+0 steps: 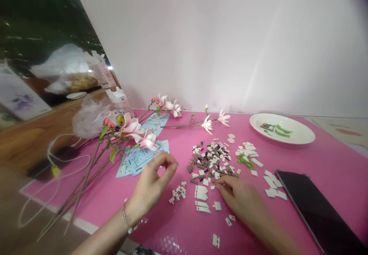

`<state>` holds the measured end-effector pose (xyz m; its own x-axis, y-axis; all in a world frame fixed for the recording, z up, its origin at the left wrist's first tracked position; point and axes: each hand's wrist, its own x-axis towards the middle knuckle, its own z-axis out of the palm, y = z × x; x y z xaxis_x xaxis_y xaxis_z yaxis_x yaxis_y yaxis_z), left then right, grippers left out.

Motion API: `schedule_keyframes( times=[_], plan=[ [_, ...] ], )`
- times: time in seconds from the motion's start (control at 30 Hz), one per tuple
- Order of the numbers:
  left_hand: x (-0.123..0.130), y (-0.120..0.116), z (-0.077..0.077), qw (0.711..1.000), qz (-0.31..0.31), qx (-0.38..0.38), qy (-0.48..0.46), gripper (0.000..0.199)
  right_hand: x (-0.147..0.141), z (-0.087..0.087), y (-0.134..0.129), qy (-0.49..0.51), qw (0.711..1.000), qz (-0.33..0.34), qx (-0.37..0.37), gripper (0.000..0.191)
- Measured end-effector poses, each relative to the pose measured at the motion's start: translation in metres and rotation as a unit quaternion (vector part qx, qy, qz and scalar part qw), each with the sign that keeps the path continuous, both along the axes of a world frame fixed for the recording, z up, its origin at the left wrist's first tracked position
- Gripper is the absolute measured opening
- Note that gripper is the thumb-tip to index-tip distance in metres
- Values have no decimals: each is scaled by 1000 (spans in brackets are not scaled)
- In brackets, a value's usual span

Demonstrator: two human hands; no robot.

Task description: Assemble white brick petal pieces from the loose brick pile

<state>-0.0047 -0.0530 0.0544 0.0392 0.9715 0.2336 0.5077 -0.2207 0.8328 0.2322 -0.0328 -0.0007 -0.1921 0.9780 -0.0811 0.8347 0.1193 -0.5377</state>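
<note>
My left hand (156,176) hovers left of a pile of small building-brick pieces (211,161), fingers curled and thumb pressed to the forefinger; anything pinched there is too small to make out. At the pile's near edge is my right hand (240,195), its fingertips closed together among the pieces; whatever they grip is hidden. The pile mixes brown, white, black and green parts. White petal-like pieces (201,192) lie in rows between the hands, close to a cluster of small white pieces (178,192). White tiles (273,182) and green pieces (244,160) are sorted at the right.
Pink brick-built flower branches (132,132) lie at the left over blue printed sheets (140,157). A white flower branch (186,125) lies behind the pile. Back right stands a white plate (301,134) with green parts; a black phone or tablet (319,209) lies at the right.
</note>
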Motion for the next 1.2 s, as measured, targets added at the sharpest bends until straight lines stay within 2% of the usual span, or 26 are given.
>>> schedule_keyframes(
  times=[0.1,0.2,0.3,0.5,0.63,0.8,0.97,1.1,1.2],
  plan=[
    [-15,-10,-21,977,-34,-71,200,14,0,1,-1,3,1000,3,7,26],
    [-21,-19,-43,952,-53,-103,284,12,1,2,-2,4,1000,-4,7,26],
    [-18,-25,-52,944,-54,-118,303,16,1,2,-2,1,1000,-16,8,25],
    [-12,-28,-49,946,-58,-144,285,13,3,1,-2,-2,999,-26,24,26],
    [-15,-31,-53,950,-60,-150,269,12,3,0,-1,-5,999,-25,25,25],
    [-19,-33,-59,969,-84,-129,194,13,3,-1,-3,-14,999,-28,22,25],
    [-14,-14,-52,989,-67,-101,85,10,5,-4,-1,-6,999,-43,21,24],
    [4,16,-43,991,-48,-94,-80,14,6,-8,2,-17,996,-79,35,22],
    [20,37,-41,964,-57,-108,-235,19,6,-9,5,-21,995,-86,51,21]
  ],
)
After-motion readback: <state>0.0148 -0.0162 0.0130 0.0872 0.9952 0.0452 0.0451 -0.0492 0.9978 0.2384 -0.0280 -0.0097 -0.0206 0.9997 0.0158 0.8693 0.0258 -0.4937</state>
